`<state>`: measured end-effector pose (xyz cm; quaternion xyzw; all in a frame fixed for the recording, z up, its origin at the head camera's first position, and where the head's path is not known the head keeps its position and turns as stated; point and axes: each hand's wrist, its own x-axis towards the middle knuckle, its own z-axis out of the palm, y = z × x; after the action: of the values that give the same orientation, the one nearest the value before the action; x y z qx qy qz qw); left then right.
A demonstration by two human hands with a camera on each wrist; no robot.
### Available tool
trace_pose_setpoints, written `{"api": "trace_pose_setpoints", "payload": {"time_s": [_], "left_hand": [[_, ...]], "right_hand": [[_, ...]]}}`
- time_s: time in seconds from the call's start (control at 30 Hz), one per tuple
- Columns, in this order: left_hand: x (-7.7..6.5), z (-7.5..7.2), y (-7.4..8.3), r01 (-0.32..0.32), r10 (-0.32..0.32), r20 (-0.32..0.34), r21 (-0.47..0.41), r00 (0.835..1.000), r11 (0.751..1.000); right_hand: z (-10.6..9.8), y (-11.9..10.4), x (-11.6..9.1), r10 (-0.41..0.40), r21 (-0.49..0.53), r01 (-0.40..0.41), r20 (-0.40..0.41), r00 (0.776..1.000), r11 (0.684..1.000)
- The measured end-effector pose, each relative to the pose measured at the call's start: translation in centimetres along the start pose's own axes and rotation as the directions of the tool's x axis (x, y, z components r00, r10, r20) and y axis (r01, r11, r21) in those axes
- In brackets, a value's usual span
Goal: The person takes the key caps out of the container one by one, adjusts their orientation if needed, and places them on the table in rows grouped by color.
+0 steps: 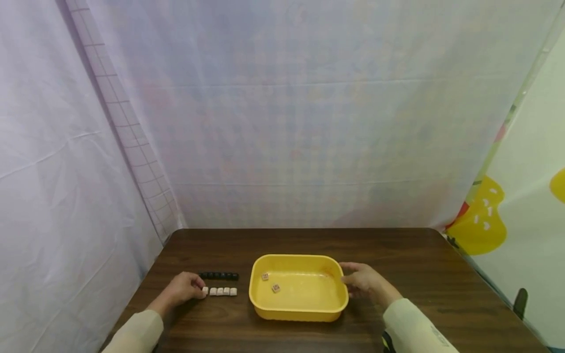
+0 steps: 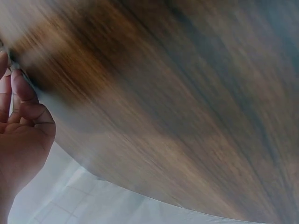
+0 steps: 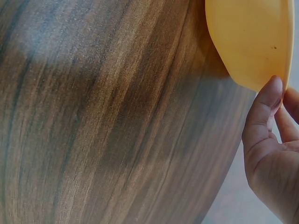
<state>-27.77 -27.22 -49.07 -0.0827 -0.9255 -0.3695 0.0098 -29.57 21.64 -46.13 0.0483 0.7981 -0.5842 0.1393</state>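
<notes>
At the left end of a row of small white keycap-like blocks (image 1: 223, 291), my left hand (image 1: 187, 288) pinches one white keycap-like block (image 1: 205, 290) between thumb and fingers. The left wrist view shows that hand's curled fingers (image 2: 29, 88) at the frame's edge, the block mostly hidden. A row of black keycap-like blocks (image 1: 219, 276) lies just behind the white row. My right hand (image 1: 365, 281) grips the right side of a yellow plastic basin (image 1: 299, 315), thumb against its wall in the right wrist view. Two small pale blocks (image 1: 275, 288) with brownish markings lie inside, toward its left.
The dark wood-grain table (image 1: 410, 264) carries everything, its rounded front edge showing in both wrist views. White curtains (image 1: 309, 147) hang behind it and along the left. At the right is a white cloth with a yellow print (image 1: 481, 220).
</notes>
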Motion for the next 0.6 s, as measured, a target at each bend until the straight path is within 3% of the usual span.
{"api": "trace_pose_setpoints", "payload": {"time_s": [0.17, 0.4, 0.6], "left_hand": [[0.01, 0.11, 0.17, -0.029, 0.029, 0.016, -0.006, 0.999, 1.0], [-0.14, 0.21, 0.62, 0.027, -0.027, 0.016, 0.005, 0.999, 1.0], [-0.15, 0.17, 0.64, 0.031, -0.031, 0.039, -0.014, 0.999, 0.999]], "right_hand": [[-0.07, 0.02, 0.08, 0.002, -0.005, -0.002, 0.007, 1.0, 1.0], [-0.04, 0.14, 0.17, 0.001, -0.007, 0.0, 0.008, 1.0, 1.0], [-0.02, 0.08, 0.07, 0.001, 0.001, -0.001, 0.005, 1.0, 1.0]]}}
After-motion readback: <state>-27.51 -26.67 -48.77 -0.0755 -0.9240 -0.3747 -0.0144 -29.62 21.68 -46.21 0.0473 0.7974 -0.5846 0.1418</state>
